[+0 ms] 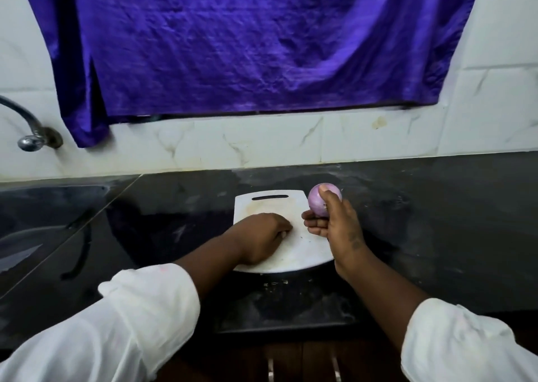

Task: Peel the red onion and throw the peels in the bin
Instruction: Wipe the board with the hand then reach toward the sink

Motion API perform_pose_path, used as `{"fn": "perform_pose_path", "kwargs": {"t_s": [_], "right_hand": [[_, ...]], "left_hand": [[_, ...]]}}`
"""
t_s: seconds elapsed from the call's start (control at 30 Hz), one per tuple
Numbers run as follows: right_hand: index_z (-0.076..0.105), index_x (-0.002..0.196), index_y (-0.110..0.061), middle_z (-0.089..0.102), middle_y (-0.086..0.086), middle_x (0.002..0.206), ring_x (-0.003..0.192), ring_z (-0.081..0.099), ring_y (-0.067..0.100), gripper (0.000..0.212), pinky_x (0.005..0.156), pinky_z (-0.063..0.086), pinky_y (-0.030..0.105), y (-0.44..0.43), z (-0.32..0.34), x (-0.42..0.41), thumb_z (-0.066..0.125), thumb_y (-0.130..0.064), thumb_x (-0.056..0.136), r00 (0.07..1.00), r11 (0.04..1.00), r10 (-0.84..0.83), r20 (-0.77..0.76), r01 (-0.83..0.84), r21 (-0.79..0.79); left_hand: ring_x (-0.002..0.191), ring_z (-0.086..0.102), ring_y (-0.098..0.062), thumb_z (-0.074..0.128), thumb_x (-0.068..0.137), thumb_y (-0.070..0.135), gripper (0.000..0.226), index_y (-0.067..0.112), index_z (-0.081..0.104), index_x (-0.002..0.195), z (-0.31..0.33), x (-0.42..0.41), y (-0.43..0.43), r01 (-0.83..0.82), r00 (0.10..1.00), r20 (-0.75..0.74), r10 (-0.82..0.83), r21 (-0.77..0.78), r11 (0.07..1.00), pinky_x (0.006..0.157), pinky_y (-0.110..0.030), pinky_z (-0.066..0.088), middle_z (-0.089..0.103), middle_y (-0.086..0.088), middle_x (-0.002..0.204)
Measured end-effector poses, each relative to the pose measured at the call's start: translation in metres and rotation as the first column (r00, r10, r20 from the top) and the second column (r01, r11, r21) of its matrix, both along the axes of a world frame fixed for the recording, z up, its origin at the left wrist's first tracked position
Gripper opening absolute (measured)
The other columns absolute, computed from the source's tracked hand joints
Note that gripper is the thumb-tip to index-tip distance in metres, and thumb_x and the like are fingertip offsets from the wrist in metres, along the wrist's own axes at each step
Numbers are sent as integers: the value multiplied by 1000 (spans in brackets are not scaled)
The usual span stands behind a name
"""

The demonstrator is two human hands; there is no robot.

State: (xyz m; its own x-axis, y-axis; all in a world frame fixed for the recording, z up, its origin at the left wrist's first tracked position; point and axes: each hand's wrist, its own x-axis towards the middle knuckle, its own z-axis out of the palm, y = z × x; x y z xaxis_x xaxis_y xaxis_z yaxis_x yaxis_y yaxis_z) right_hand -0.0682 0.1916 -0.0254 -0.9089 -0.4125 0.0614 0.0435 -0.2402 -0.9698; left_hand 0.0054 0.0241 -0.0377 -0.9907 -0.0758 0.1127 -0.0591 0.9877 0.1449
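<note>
"Over the right edge of the cutting board (270,207), my right hand (334,227) holds the red onion (321,204) up off the desk (436,207). The fingers are cupped beneath and the thumb is on top, likely so I can turn and check it."

"How does it look?"

"Pale purple and smooth, with no papery skin showing. Peeled, I judge."

"And your left hand (262,236)?"

"Knuckles up on the board's middle, fingers curled under. It's probably gathering peels, though I cannot tell whether it holds any. No bin shows."
</note>
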Motion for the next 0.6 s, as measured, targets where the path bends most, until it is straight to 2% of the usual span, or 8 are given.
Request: {"fn": "perform_pose_path", "kwargs": {"t_s": [0.2,0.3,0.4,0.6], "right_hand": [[64,117,-11,76,19,86,74,69,25,41,74,57,37,-12,-5,16,62,-47,96,999,999,33,3,-33,-7],[65,116,-13,78,18,87,74,71,24,51,75,58,38,-16,-5,23,63,-55,88,999,999,45,-7,-45,-2],[66,115,-12,79,17,85,74,73,23,61,75,59,38,-20,-5,28,61,-60,78,999,999,45,-21,-45,11],[66,114,-13,79,17,85,75,73,24,57,75,59,39,-23,-3,39,61,-59,80,998,999,48,-28,-47,7]], "left_hand": [[144,49,-14,48,107,18,42,18,57,148,3,53,-5,28,1000,3,-28,-42,999,121,-27,36,53,2,156],[132,59,-14,54,103,14,38,20,66,139,2,68,-8,11,1000,-2,-12,-73,997,112,-28,45,62,3,145],[113,66,-17,60,94,8,33,23,75,120,0,75,-8,-42,999,-15,40,-107,993,96,-32,53,70,4,123],[99,69,-18,60,88,-2,37,25,77,106,3,75,0,-148,985,-98,142,-62,987,81,-26,53,73,4,110]]}}
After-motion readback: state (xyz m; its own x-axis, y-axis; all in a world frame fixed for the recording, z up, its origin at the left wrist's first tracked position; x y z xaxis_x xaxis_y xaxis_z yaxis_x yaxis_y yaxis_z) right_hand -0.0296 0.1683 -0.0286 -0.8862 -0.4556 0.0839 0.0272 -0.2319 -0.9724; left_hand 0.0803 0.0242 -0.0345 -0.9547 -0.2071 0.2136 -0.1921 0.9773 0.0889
